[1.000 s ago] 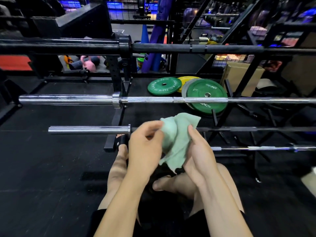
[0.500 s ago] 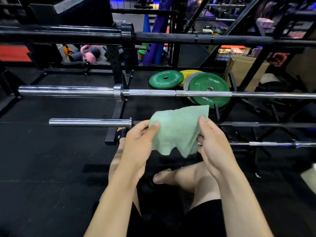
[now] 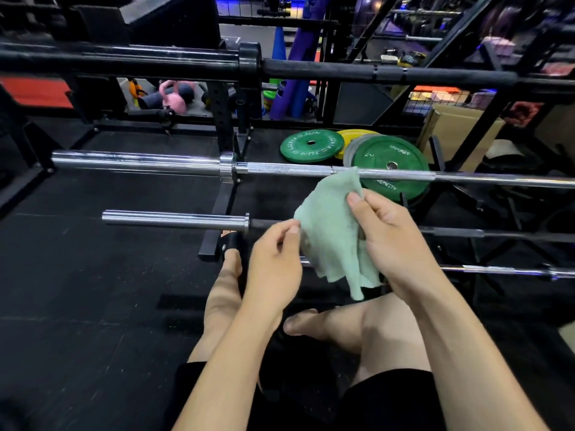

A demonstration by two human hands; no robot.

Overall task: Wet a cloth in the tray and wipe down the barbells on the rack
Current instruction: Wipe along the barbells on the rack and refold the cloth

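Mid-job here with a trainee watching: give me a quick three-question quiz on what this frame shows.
1. True or false: the green cloth lies draped over the black top barbell.
2. Which hands hold the cloth? A) left only B) right only C) both
3. Fill in: the plates behind the chrome barbell are green and ____.

Key
1. False: it hangs between the left hand and the right hand.
2. C.
3. Yellow: a yellow plate peeks out between the green plates.
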